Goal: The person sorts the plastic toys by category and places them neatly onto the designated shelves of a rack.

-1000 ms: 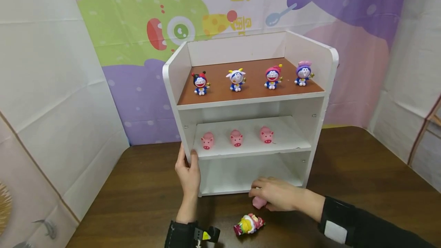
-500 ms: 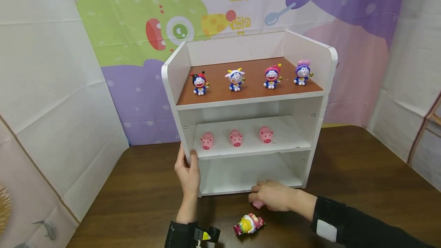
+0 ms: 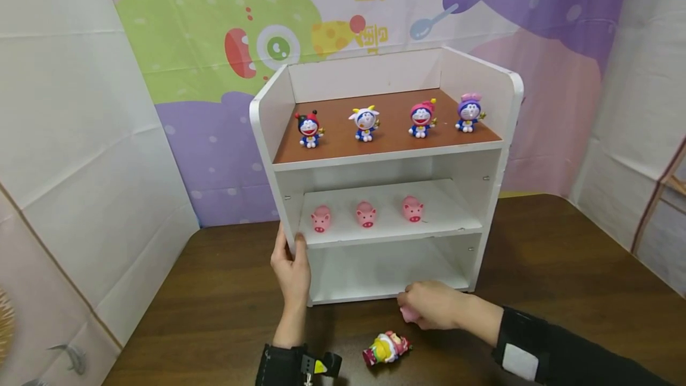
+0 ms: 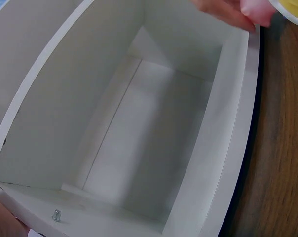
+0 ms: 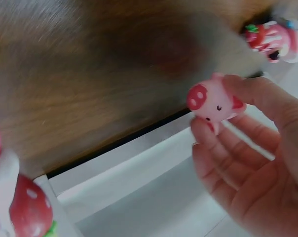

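Note:
My right hand (image 3: 436, 304) pinches a small pink toy pig (image 5: 210, 101) between thumb and fingers, in front of the bottom shelf's front edge. In the right wrist view the pig's snout points away from the palm. With my left hand (image 3: 292, 270) I grip the left side panel of a white shelf unit (image 3: 386, 161), thumb in front and the other fingers partly hidden behind it. A figurine in yellow, white and pink (image 3: 387, 348) lies on its side on the table, between my forearms.
Several blue-and-white cat figurines in different hats, one in a white horned hat (image 3: 365, 124), sit on the brown top shelf. Three pink pigs, one in the middle (image 3: 366, 214), stand on the middle shelf. The unit stands on a dark wooden table (image 3: 214, 302) before a patterned cloth (image 3: 214, 153).
My right hand shifts slightly left, then back to the right, keeping the pig in its fingers. My left hand stays on the side panel, and the figurine on the table keeps its place.

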A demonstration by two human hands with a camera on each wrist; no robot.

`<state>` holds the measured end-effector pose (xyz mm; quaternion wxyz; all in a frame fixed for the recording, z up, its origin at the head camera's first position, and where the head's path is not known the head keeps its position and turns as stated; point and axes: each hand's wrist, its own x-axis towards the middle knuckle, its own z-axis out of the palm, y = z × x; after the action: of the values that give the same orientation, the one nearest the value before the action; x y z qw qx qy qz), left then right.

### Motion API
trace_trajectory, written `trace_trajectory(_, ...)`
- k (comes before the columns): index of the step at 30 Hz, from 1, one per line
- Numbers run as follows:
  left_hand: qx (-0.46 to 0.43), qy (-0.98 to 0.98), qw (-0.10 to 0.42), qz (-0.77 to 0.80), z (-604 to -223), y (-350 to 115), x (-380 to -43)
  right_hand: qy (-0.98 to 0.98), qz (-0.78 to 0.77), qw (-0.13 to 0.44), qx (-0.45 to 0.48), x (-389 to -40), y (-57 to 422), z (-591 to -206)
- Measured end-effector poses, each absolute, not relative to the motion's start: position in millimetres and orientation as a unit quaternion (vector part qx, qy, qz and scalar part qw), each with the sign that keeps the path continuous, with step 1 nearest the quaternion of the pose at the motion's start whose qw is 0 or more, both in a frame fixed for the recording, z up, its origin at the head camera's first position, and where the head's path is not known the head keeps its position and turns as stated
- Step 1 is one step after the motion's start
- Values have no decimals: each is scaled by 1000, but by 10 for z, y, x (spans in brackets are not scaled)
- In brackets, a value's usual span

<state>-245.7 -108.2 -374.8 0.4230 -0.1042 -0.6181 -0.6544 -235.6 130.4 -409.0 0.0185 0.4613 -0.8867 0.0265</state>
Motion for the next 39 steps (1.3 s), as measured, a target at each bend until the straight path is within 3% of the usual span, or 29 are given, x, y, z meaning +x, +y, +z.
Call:
trace_trajectory(17,-109,-607,434,-657,-3927,-1143,-2623,-943,158,-34,290,-2151,1350,-4025)
trace_trajectory(31,-111,-617,431,-649,-3765,-1096,-2471,-953,149,-44,259,-2101,1345,-4105)
trace_trajectory(39,-110,-614,441,-645,-3947,-1143,-2627,-927,180,-43,327,-2085,1442,-4091)
